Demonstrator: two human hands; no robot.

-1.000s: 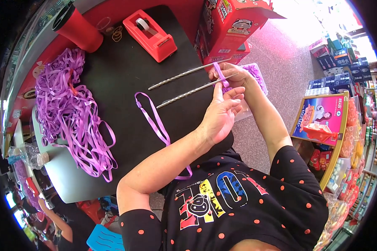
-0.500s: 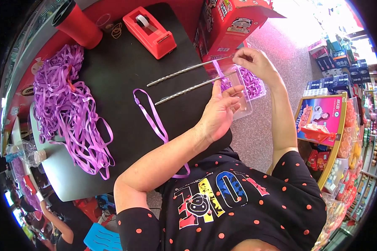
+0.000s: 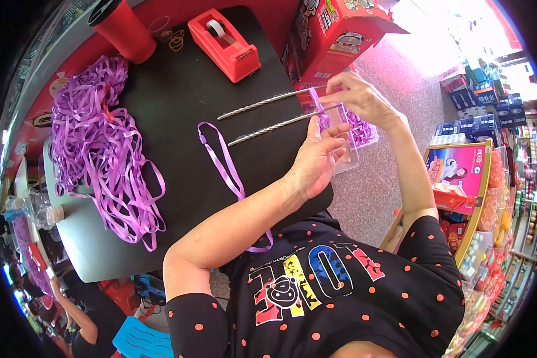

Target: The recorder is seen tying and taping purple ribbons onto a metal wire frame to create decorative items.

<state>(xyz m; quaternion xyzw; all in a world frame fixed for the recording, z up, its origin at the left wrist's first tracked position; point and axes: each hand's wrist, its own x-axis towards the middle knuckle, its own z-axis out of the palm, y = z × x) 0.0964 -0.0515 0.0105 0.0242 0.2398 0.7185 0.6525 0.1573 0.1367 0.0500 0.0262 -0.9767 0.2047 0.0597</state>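
Two long twisted metal rods (image 3: 262,132), like drill bits, stick out side by side over the black table's right edge. A short purple ribbon (image 3: 315,102) spans them near their right ends. At its lower end, my left hand (image 3: 320,158) has a fingertip against the ribbon and lower rod, the other fingers loosely curled. My right hand (image 3: 364,100) is bent over the upper rod's end, fingertips close together by the ribbon; what they pinch is hidden. Below the hands sits a clear plastic box (image 3: 351,156) with purple ribbon pieces (image 3: 361,128). A purple strap loop (image 3: 224,164) runs under my left forearm.
A heap of purple ribbon (image 3: 101,137) covers the left of the black table (image 3: 185,89). At the back stand a red tumbler (image 3: 125,33), rubber bands (image 3: 176,40) and a red tape dispenser (image 3: 224,45). A red carton (image 3: 340,36) is beyond; a display case (image 3: 459,173) stands right.
The fingers of my right hand have moved in over the ribbon and upper rod, more stretched out than before. My left hand stays by the lower rod. The whole view has shifted slightly.
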